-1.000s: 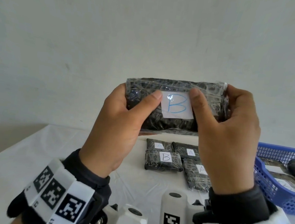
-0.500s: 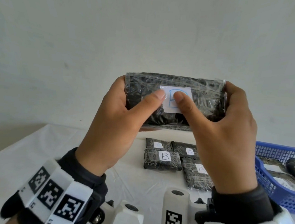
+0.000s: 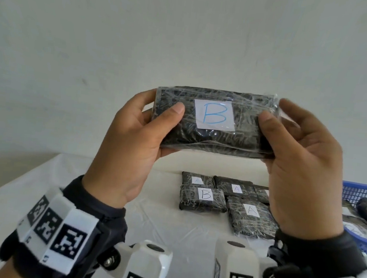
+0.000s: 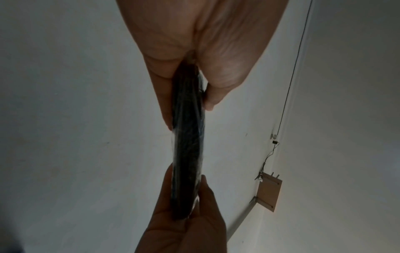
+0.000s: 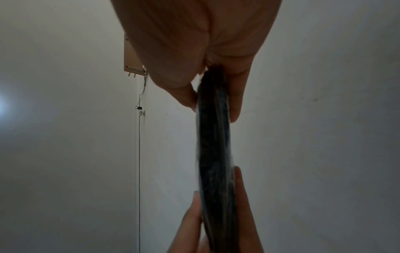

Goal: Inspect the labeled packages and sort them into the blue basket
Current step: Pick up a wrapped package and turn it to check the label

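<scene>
I hold a black plastic-wrapped package [image 3: 213, 139] up in front of the wall, its white label with a blue "B" [image 3: 214, 114] facing me. My left hand [image 3: 148, 124] pinches its left end, thumb on the front and fingers behind. My right hand [image 3: 289, 134] pinches the right end the same way. Both wrist views show the package edge-on [image 4: 188, 145] [image 5: 214, 145] between the two hands. The blue basket [image 3: 364, 194] stands on the table at the right and holds several wrapped packages.
On the white-covered table [image 3: 62, 194] below my hands lie several black packages: one labeled B [image 3: 204, 199] and others labeled A [image 3: 251, 218] [image 3: 236, 187] [image 3: 196, 180]. A plain white wall stands close behind. A wooden bracket with a cable [image 4: 268, 193] hangs on it.
Both thumbs have slid outward off the label, so the whole "B" shows. The package has tilted a little more toward me.
</scene>
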`<state>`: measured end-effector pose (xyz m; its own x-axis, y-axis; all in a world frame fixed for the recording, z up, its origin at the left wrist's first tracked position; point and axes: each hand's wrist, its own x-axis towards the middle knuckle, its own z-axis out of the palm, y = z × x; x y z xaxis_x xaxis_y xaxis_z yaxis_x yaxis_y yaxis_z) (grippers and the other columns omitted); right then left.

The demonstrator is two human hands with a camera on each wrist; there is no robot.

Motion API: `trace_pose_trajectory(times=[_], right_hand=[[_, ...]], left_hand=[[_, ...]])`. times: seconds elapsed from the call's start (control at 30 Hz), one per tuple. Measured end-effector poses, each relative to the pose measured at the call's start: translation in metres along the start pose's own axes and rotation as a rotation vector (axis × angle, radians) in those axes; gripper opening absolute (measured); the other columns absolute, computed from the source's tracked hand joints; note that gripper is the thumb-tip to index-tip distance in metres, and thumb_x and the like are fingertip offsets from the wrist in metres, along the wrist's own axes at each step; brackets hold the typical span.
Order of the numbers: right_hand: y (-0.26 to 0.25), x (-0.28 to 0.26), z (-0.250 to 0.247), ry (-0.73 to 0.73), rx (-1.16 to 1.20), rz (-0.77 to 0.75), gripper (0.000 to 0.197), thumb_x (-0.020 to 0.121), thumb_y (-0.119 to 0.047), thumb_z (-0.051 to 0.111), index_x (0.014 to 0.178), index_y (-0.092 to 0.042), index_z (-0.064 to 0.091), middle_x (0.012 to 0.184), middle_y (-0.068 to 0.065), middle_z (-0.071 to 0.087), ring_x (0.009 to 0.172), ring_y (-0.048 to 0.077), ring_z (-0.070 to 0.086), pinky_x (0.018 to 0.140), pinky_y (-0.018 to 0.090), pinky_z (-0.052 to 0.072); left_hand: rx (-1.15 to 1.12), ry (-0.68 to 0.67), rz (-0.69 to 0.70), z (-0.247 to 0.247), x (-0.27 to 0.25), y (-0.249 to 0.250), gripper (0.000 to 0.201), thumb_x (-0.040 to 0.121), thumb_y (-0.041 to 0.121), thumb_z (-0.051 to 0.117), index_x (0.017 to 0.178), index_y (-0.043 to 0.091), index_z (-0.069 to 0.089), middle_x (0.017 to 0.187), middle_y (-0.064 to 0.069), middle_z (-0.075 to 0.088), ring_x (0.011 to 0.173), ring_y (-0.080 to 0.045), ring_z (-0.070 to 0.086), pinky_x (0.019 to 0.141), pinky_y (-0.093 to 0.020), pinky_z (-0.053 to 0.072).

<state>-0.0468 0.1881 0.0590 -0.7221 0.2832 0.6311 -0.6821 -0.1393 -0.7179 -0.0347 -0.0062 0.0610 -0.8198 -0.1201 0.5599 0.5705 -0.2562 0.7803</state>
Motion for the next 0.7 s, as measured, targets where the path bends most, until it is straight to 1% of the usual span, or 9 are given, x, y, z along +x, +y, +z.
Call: trace_pose_trajectory(times=[0.07,0.17,0.23,0.33,0.37,0.43,0.47,0.53,0.7], right_hand=[[0.003,-0.001,0.002,0.001,-0.03,0.0,0.05,0.089,-0.033,0.071,0.134,-0.009,0.067,0.113,0.012,0.078,0.114,0.037,0.073,0.105,0.057,0.055],[0.004,-0.001,0.004,-0.025,-0.114,-0.004,0.058,0.09,-0.036,0.068,0.142,-0.011,0.063,0.115,0.0,0.08,0.116,0.025,0.073,0.107,0.051,0.055],[0.005,-0.001,0.002,-0.035,-0.143,-0.019,0.061,0.093,-0.035,0.071,0.147,-0.011,0.058,0.113,-0.004,0.08,0.111,0.013,0.074,0.105,0.04,0.057],[0.005,-0.002,0.002,-0.066,-0.3,-0.083,0.06,0.101,-0.035,0.069,0.153,-0.01,0.052,0.101,0.008,0.076,0.096,-0.001,0.065,0.092,0.018,0.054],[0.005,-0.002,0.002,-0.073,-0.373,-0.1,0.061,0.101,-0.039,0.067,0.153,-0.01,0.052,0.103,0.008,0.076,0.099,-0.001,0.065,0.095,0.021,0.055],[0.006,-0.003,0.005,-0.081,-0.5,-0.112,0.07,0.095,-0.057,0.062,0.147,-0.01,0.057,0.112,-0.001,0.075,0.109,0.009,0.067,0.103,0.039,0.055],[0.004,-0.005,0.006,-0.091,-0.557,-0.109,0.077,0.089,-0.067,0.059,0.143,-0.011,0.059,0.113,-0.004,0.073,0.108,0.012,0.067,0.101,0.046,0.055],[0.003,-0.006,0.008,-0.108,-0.623,-0.092,0.088,0.08,-0.079,0.059,0.14,-0.014,0.058,0.116,-0.002,0.072,0.111,0.021,0.067,0.099,0.05,0.055],[-0.002,-0.01,0.01,-0.101,-0.654,-0.109,0.091,0.073,-0.082,0.063,0.138,-0.017,0.058,0.119,0.001,0.07,0.114,0.025,0.066,0.098,0.051,0.055]], left_hand=[[0.005,-0.001,0.01,0.003,0.0,-0.002,0.026,0.103,0.02,0.054,0.125,0.012,0.065,0.101,-0.007,0.079,0.087,-0.015,0.077,0.07,-0.03,0.062],[-0.009,-0.011,0.008,0.004,-0.001,-0.005,0.028,0.109,0.019,0.044,0.13,0.015,0.062,0.109,-0.005,0.078,0.095,-0.017,0.076,0.074,-0.035,0.063],[-0.006,-0.014,0.007,0.005,-0.001,-0.005,0.028,0.11,0.017,0.042,0.13,0.017,0.061,0.11,-0.001,0.078,0.097,-0.016,0.076,0.074,-0.034,0.063],[0.04,-0.033,0.015,0.008,-0.003,-0.006,0.032,0.104,0.029,0.053,0.132,0.015,0.06,0.113,0.0,0.078,0.101,-0.016,0.076,0.078,-0.034,0.063],[0.064,-0.042,0.019,0.008,-0.003,-0.006,0.037,0.099,0.032,0.058,0.132,0.015,0.059,0.114,0.0,0.078,0.103,-0.016,0.076,0.08,-0.034,0.062],[0.09,-0.042,0.026,0.009,-0.004,-0.009,0.039,0.096,0.027,0.065,0.133,0.014,0.059,0.116,-0.001,0.077,0.105,-0.017,0.076,0.083,-0.037,0.063],[0.098,-0.04,0.03,0.009,-0.005,-0.01,0.038,0.097,0.022,0.066,0.133,0.014,0.059,0.117,-0.001,0.077,0.105,-0.018,0.075,0.084,-0.038,0.063],[0.104,-0.046,0.035,0.01,-0.006,-0.012,0.036,0.097,0.021,0.066,0.132,0.015,0.059,0.117,-0.001,0.076,0.105,-0.018,0.075,0.083,-0.037,0.063],[0.11,-0.064,0.056,0.011,-0.007,-0.01,0.039,0.095,0.016,0.069,0.132,0.016,0.058,0.118,0.001,0.076,0.106,-0.017,0.075,0.08,-0.033,0.062]])
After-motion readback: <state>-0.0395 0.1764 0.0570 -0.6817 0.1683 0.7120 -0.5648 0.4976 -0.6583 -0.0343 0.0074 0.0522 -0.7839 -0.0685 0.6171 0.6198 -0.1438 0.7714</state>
